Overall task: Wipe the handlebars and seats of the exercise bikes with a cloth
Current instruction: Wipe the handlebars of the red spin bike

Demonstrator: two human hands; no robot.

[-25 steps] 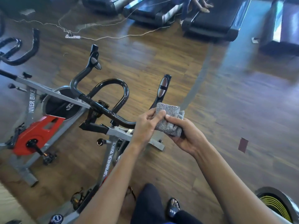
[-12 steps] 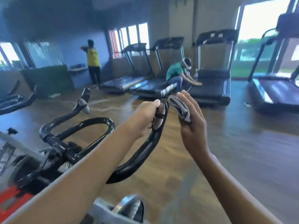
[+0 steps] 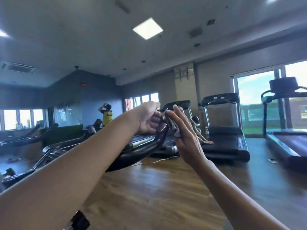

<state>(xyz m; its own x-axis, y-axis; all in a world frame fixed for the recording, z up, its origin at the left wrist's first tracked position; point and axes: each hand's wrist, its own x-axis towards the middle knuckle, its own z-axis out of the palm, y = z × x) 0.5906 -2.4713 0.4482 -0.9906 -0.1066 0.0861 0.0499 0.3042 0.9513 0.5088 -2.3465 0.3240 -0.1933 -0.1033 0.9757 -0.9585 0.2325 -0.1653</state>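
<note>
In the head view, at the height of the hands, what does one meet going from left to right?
person in a yellow shirt → left hand → handlebar end → cloth → right hand → black treadmill → treadmill at the right edge

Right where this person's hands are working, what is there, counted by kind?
Hands: 2, the left hand and the right hand
Cloth: 1
Gripped handlebar: 1
Total: 4
</note>
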